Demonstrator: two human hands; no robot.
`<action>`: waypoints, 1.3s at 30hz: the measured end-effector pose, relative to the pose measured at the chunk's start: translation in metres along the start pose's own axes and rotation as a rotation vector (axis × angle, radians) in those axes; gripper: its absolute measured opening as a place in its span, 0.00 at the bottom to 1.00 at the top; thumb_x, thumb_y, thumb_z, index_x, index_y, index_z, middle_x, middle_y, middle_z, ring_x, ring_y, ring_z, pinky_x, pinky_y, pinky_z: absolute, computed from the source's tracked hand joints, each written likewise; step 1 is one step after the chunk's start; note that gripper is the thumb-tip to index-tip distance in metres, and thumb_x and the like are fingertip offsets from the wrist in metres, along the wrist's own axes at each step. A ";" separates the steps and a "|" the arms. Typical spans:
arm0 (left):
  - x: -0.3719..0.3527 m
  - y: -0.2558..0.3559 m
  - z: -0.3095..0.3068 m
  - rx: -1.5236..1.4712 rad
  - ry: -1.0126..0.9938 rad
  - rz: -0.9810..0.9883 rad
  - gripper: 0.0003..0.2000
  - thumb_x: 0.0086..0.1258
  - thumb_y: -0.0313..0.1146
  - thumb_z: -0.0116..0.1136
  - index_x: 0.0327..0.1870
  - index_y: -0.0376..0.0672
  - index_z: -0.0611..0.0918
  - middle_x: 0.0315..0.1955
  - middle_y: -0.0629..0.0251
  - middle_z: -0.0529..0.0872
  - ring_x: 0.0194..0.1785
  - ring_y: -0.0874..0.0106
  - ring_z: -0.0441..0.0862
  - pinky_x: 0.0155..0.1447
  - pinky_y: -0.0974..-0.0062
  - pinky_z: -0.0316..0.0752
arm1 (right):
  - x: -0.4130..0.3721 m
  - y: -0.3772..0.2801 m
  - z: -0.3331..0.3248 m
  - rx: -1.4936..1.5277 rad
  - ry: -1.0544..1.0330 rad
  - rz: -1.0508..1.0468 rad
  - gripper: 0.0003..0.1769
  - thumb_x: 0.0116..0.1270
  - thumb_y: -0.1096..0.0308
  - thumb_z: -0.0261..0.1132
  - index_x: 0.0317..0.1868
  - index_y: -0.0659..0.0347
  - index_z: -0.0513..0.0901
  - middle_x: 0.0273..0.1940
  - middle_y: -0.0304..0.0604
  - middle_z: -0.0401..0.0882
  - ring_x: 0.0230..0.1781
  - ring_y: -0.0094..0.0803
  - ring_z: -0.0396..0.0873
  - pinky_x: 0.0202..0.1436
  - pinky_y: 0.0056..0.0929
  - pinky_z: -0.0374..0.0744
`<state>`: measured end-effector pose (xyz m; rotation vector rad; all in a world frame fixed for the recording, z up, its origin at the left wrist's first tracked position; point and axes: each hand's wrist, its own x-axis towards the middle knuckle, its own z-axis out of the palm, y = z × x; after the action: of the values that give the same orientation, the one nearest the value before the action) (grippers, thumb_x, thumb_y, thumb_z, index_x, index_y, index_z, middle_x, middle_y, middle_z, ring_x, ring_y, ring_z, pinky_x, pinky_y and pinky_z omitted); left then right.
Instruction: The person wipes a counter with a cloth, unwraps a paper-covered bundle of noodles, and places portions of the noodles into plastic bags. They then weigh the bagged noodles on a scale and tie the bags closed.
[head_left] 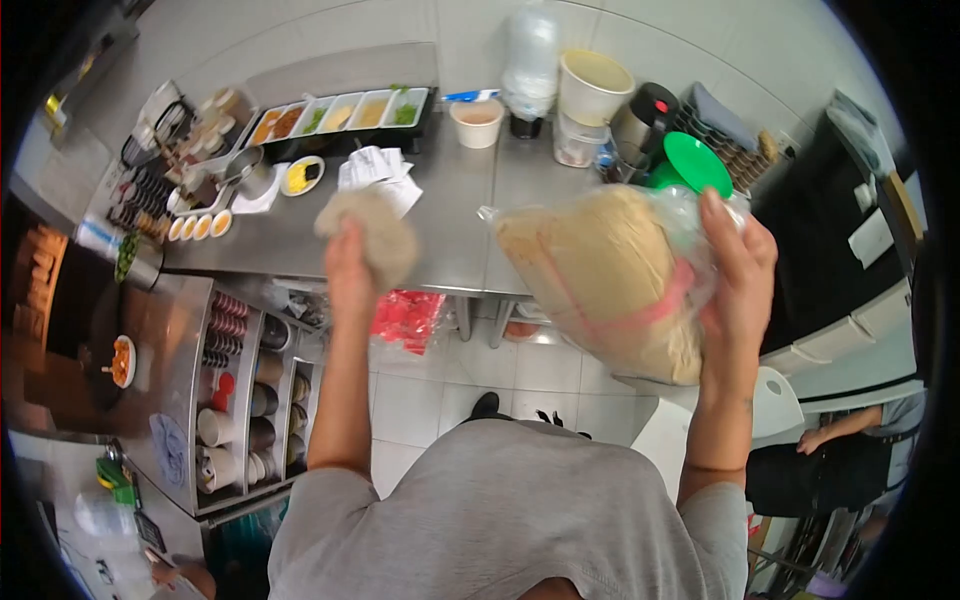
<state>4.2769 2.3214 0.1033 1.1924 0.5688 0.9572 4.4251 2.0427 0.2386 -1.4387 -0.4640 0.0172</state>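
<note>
My left hand (350, 268) is closed on a beige, rounded, cloth-like piece (385, 235), smeared by motion, raised in front of the steel counter. In my right hand (738, 262) is a clear plastic bag (600, 270) with a bulky tan, creased mass inside and a pink band across it. The fingers grip the bag's right side, and its narrow end points up and left. Behind the left hand, white paper slips (382, 178) lie on the steel counter (450, 225). A green round lid (698, 163) shows just above the bag.
Along the counter's back stand a tray of topping containers (340, 112), a white tub (478, 122) and a cream bucket (596, 85). A small plate with yellow food (302, 176) sits farther left. Shelves of cups (262, 400) are at lower left. Another person's arm (840, 428) shows at right.
</note>
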 end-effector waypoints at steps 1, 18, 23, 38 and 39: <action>-0.006 0.018 0.020 0.026 -0.139 0.044 0.20 0.71 0.45 0.46 0.41 0.33 0.78 0.36 0.58 0.83 0.34 0.70 0.81 0.40 0.73 0.75 | 0.006 0.005 0.016 -0.060 -0.057 -0.002 0.11 0.62 0.63 0.64 0.24 0.57 0.78 0.22 0.24 0.69 0.22 0.11 0.60 0.25 0.16 0.58; -0.061 -0.121 0.088 -1.058 -0.505 -0.788 0.25 0.73 0.49 0.33 0.63 0.42 0.67 0.59 0.59 0.71 0.60 0.63 0.71 0.62 0.62 0.69 | 0.015 0.019 0.109 0.259 -0.062 -0.036 0.16 0.63 0.63 0.65 0.18 0.59 0.77 0.19 0.26 0.69 0.20 0.12 0.60 0.22 0.17 0.57; -0.086 -0.079 0.095 -0.901 -0.269 -1.050 0.23 0.74 0.47 0.29 0.60 0.44 0.69 0.55 0.63 0.75 0.57 0.63 0.74 0.61 0.60 0.70 | 0.026 0.027 0.123 0.061 -0.121 -0.203 0.18 0.63 0.62 0.64 0.17 0.59 0.77 0.16 0.29 0.71 0.17 0.14 0.64 0.20 0.19 0.63; -0.071 -0.068 -0.038 -0.388 -0.355 -1.053 0.21 0.69 0.48 0.42 0.50 0.39 0.75 0.43 0.57 0.81 0.39 0.63 0.82 0.43 0.63 0.79 | -0.066 0.208 0.114 -0.571 -0.717 -0.853 0.10 0.55 0.61 0.65 0.22 0.56 0.76 0.15 0.40 0.72 0.17 0.35 0.74 0.21 0.32 0.72; -0.064 -0.054 -0.047 -0.321 -0.266 -0.966 0.21 0.69 0.47 0.42 0.50 0.38 0.75 0.42 0.56 0.81 0.37 0.62 0.83 0.42 0.63 0.79 | -0.071 0.224 0.108 -0.587 -0.644 -0.837 0.11 0.54 0.58 0.66 0.23 0.55 0.77 0.15 0.40 0.72 0.17 0.34 0.74 0.22 0.31 0.71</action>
<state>4.2242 2.2869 0.0313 0.6048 0.6459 0.0516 4.3852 2.1571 0.0107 -1.6851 -1.6835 -0.3625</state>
